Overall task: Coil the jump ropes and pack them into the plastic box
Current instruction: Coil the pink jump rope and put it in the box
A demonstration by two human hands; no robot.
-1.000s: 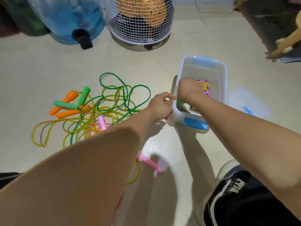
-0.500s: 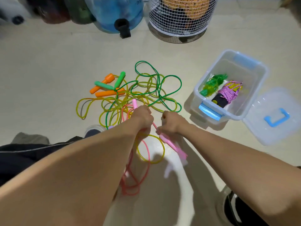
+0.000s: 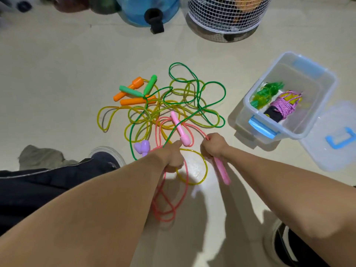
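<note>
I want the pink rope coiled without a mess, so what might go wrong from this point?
The pink rope still runs into the tangle of green and yellow cords, so pulling may drag those along or tighten a knot. Its other pink handle lies under a green strand and could catch. The loops hanging from the left hand look loose and may slip while the right hand holds the near handle.

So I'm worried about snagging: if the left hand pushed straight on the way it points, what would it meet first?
Probably the loose pink handle lying just beyond the left hand; depth is uncertain from this view.
</note>
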